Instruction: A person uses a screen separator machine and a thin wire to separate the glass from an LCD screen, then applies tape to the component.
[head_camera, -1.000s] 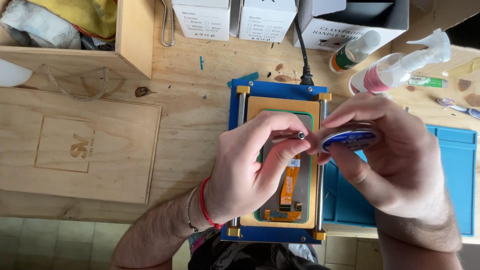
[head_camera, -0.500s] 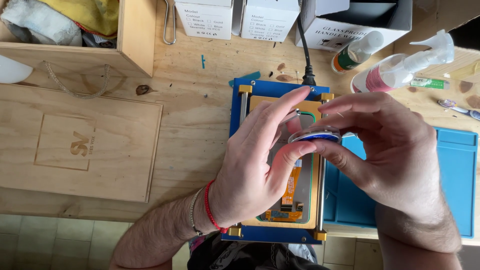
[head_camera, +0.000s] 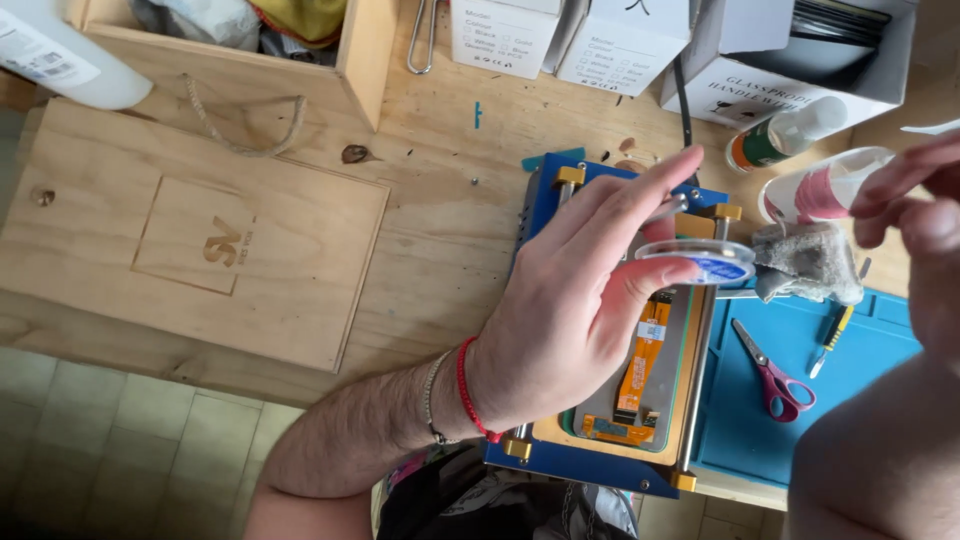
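The left hand pinched a small round clear-plastic spool with a blue label between thumb and fingertips, above the blue-framed clamp bed holding a dark phone screen panel. The right hand hovered apart at the frame's edge, fingers curled, seemingly empty.

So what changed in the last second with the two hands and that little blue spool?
The right hand let go of the small round blue-and-clear spool and drew off to the right. The left hand now holds the spool alone, over the blue frame. The frame and the pink-handled scissors stayed put.
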